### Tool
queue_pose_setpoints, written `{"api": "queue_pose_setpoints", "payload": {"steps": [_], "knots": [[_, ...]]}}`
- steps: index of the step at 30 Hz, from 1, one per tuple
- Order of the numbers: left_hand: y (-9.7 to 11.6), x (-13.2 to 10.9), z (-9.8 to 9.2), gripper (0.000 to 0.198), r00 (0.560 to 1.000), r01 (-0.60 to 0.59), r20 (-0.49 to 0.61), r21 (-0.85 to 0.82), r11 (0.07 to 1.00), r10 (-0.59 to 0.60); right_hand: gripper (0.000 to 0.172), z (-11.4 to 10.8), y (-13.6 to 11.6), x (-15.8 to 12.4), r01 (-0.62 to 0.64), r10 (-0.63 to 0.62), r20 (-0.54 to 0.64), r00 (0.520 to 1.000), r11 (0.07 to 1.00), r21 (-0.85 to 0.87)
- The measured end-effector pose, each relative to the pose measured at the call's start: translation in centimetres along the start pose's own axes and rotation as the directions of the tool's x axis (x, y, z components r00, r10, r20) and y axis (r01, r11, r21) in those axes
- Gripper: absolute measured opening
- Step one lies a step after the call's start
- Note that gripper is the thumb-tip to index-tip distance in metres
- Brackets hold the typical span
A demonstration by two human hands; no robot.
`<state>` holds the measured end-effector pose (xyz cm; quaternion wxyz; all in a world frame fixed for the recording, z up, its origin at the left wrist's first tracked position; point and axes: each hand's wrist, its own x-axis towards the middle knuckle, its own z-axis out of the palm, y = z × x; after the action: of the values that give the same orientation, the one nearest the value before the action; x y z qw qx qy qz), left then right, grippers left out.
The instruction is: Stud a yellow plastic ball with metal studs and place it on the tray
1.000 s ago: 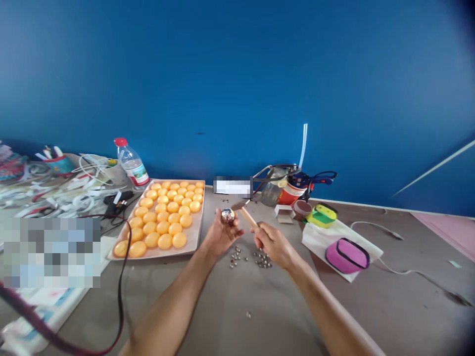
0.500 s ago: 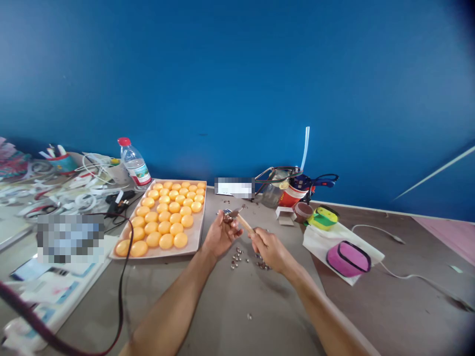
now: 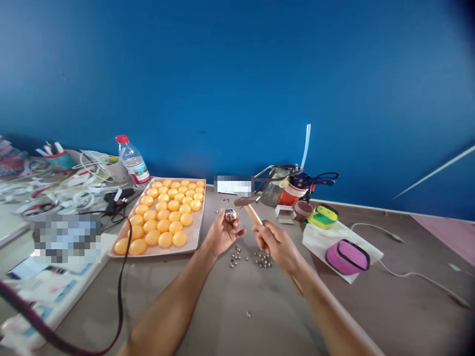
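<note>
My right hand [image 3: 272, 240] is closed around the wooden handle of a hammer [image 3: 253, 215], whose dark metal head is raised to the upper left of the hand. In my left hand [image 3: 222, 235] a shiny, rounded metal piece [image 3: 230, 215] is gripped between thumb and fingers. The hammer head hangs apart from it, slightly above and to the right. Small silvery metal pieces [image 3: 262, 260] lie in a cluster below my right hand, and another loose group [image 3: 236, 256] lies below my left hand.
A pale tray [image 3: 193, 244] of orange balls stands left, with a water bottle [image 3: 134, 163] behind. Cables and scissors crowd the far left. A jar [image 3: 272, 193], a red container [image 3: 293, 194] and a small white box [image 3: 285, 214] stand back right; a pink mesh item [image 3: 348, 258] lies right.
The hammer has lifted off the metal piece in my left hand and moved up and right, uncovering it. My left hand stays nearly in place.
</note>
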<state>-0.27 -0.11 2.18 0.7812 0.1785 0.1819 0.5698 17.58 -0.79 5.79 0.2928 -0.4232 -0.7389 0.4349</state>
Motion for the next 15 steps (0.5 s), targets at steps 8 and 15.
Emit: {"api": "queue_pose_setpoints", "payload": {"steps": [8,15], "knots": [[-0.06,0.17,-0.31,0.036,1.0,0.003,-0.009,0.007,1.0,-0.003,0.035,-0.06,0.33,0.22,-0.021,0.021,0.022,1.0,1.0,-0.013],[-0.02,0.2,-0.27,0.037,0.996,0.0,-0.09,0.024,1.0,0.002,0.033,0.19,0.01,0.15,-0.058,0.062,0.025,0.998,0.99,-0.131]]}}
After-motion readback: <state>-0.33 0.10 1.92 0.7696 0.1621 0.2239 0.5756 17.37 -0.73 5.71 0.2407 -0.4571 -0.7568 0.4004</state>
